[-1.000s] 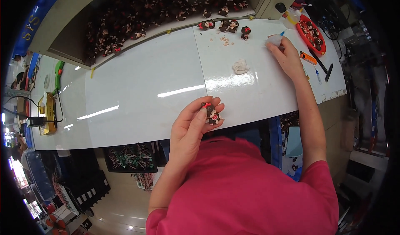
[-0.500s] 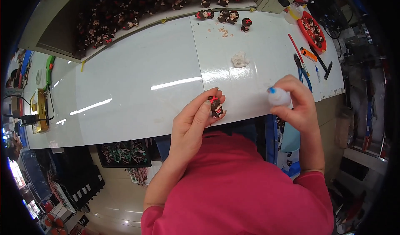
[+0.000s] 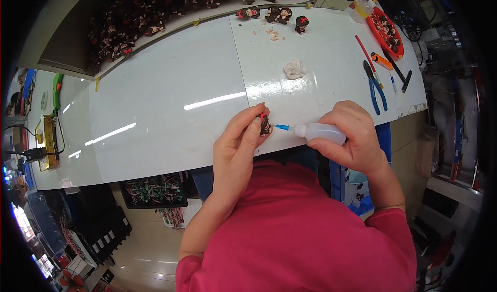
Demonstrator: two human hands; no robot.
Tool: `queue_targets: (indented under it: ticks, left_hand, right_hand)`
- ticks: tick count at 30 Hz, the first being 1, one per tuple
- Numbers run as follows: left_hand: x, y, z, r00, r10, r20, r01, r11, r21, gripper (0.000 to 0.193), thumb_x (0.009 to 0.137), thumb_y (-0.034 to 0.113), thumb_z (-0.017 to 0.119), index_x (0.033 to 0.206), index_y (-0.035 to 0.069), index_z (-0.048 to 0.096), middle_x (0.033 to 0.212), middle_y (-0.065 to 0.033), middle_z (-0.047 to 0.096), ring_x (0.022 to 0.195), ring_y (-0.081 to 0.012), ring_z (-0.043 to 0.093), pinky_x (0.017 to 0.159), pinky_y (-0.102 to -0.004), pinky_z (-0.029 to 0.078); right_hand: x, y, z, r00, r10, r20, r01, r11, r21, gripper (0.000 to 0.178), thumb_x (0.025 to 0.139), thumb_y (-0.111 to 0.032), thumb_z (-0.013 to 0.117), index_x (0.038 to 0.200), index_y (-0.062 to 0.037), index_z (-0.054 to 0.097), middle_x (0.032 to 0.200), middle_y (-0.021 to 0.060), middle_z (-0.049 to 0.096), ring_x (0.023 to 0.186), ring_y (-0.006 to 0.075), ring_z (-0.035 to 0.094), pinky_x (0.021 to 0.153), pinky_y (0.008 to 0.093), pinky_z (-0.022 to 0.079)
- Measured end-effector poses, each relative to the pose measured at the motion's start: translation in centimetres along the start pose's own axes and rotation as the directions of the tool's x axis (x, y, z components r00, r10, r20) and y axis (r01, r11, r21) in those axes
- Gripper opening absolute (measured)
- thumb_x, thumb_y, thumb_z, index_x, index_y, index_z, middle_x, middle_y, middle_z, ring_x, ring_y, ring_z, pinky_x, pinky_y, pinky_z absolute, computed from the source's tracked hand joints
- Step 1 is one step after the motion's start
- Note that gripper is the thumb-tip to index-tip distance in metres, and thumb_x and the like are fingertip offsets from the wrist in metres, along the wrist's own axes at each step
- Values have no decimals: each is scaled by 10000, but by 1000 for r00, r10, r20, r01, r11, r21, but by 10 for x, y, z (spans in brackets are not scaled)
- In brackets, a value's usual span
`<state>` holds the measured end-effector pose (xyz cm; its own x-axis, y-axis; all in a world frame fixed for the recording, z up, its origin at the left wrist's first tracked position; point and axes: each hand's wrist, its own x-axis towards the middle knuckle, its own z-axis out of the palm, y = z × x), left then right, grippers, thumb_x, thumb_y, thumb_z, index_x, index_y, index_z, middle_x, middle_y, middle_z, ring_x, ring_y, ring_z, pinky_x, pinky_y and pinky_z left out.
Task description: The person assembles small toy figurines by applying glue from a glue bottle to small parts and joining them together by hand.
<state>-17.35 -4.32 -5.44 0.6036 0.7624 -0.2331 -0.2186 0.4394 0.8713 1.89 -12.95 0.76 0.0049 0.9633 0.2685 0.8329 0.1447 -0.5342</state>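
Note:
Near the table's front edge my left hand (image 3: pixel 239 141) pinches a small dark-brown figurine (image 3: pixel 265 126) with a red bow, turned partly side-on. My right hand (image 3: pixel 351 136) is wrapped round a translucent white squeeze bottle (image 3: pixel 322 132), tilted to lie nearly level. Its thin needle tip with a blue hub (image 3: pixel 282 127) points left and reaches the figurine's side; whether it touches is too small to tell. Farther back on the white table (image 3: pixel 171 131) lies a crumpled white tissue (image 3: pixel 294 69).
Several like figurines (image 3: pixel 301 24) stand at the back, beside small beige scraps (image 3: pixel 272 34). More fill the shelf (image 3: pixel 67 54) behind. To the right are pliers (image 3: pixel 374 87), an orange cutter (image 3: pixel 381 61), a hammer (image 3: pixel 406 81) and a red basin (image 3: pixel 385 33) of parts.
My right hand has swung the bottle from upright-looking to nearly level, bringing its tip left to the figurine. My left hand has turned the figurine sideways.

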Motion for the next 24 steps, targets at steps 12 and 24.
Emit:
queue_targets:
  ticks: [12, 24]
  left_hand:
    - [0, -4, -2, 1000, 1, 6, -1, 1000, 31, 316, 979, 142, 458, 1237, -31, 513, 1233, -130, 528, 1176, -209, 510, 942, -350, 498]
    - [1, -4, -1, 1000, 5, 12, -5, 999, 31, 311, 979, 139, 457, 1233, -29, 517, 1234, -132, 528, 1176, -217, 514, 935, -345, 502]
  right_hand:
    - [6, -1, 3, 1000, -24, 7, 25, 999, -35, 283, 659, -232, 790, 709, -49, 579, 629, 69, 552, 556, 249, 532, 526, 331, 407]
    - [9, -5, 1, 999, -42, 24, 44, 995, -88, 284, 654, -234, 786, 696, -64, 563, 620, 59, 531, 560, 246, 528, 536, 339, 409]
